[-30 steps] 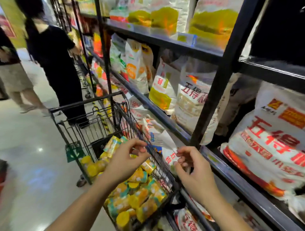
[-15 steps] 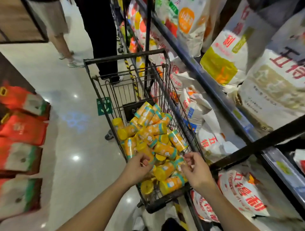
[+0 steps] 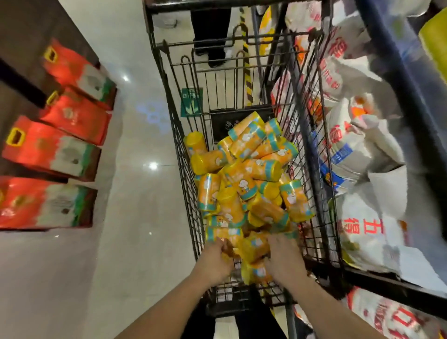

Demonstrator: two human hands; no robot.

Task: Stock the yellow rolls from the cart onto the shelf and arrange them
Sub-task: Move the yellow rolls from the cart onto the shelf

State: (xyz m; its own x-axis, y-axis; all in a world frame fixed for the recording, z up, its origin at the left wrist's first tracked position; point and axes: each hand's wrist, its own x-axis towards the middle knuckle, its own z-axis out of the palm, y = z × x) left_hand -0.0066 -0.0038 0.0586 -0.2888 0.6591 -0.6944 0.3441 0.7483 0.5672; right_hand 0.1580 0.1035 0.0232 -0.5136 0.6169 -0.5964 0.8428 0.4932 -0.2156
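Yellow rolls (image 3: 246, 174) are lying heaped in cart (image 3: 169, 96), axes every way. Nearest roll (image 3: 256, 272) is sitting btwn left grip (image 3: 215, 260) & right grip (image 3: 285, 261), long axis approx. crosswise; blur, can't tell if either is clasping.

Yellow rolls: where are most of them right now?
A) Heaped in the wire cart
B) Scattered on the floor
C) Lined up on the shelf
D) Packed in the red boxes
A: the yellow rolls lie in a loose heap inside the wire cart, and the left hand and right hand reach into its near end.
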